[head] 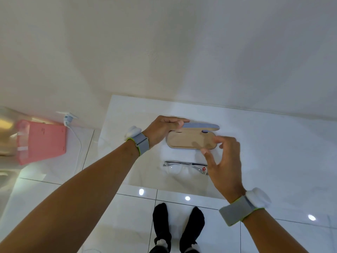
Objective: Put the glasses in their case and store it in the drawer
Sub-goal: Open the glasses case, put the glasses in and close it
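Observation:
An oblong glasses case lies open on a white glossy top; its tan inside faces up and its blue-grey lid stands raised at the back. My left hand holds the left end of the lid. My right hand hovers at the case's right end with its fingers spread and nothing in them. Folded glasses with a clear frame and a red dot on one arm lie just in front of the case, partly hidden by my right hand. No drawer is in view.
A white wall rises right behind the top. On the left stands a pink box, with a white plug and cable beside it. Below is a glossy tiled floor with my two black-socked feet.

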Available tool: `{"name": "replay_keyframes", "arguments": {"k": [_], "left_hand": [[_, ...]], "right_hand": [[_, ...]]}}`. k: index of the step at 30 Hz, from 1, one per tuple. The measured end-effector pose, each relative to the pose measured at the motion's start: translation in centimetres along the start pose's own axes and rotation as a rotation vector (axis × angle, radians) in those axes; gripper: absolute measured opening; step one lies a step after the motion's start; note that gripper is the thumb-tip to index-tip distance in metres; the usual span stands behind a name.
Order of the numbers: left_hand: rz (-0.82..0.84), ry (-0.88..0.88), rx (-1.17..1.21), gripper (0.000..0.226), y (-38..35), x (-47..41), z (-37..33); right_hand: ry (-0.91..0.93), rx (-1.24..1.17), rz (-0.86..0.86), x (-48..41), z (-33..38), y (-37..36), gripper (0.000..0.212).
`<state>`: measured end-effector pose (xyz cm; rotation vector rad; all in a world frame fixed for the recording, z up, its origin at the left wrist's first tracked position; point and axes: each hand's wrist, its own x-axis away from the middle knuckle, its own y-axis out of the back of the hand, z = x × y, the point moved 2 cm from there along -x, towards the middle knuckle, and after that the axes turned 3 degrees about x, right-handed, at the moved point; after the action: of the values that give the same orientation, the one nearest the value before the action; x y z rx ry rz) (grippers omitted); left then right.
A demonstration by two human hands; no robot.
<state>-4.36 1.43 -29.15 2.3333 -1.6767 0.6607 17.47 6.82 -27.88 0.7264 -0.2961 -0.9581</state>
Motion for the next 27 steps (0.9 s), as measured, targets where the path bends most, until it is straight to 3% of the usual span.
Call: {"name": "replay_keyframes", "arguments": {"k": [3, 13, 21, 27], "left_hand": [[-0.008, -0.010, 0.046, 0.028, 0.0, -0.1, 0.1], [-0.020, -0.018, 0.084, 0.026, 0.0, 0.0, 0.6], [-0.038, -0.021, 0.088, 0.027, -0.1, 0.0, 0.6], [-0.021, -0.015, 0.086, 0.025, 0.1, -0.2, 0.9]], "right_hand": [[0.192, 0.095, 0.154, 1.7, 0.2, -1.3, 0.008], [0.188, 0.123, 0.263, 3.9, -1.3, -3.2, 0.017], [0.164, 0.110, 0.289, 3.7, -1.2, -3.5, 0.005], [0.151, 0.071, 0.157, 0.3, 0.3, -1.6, 0.006]]}}
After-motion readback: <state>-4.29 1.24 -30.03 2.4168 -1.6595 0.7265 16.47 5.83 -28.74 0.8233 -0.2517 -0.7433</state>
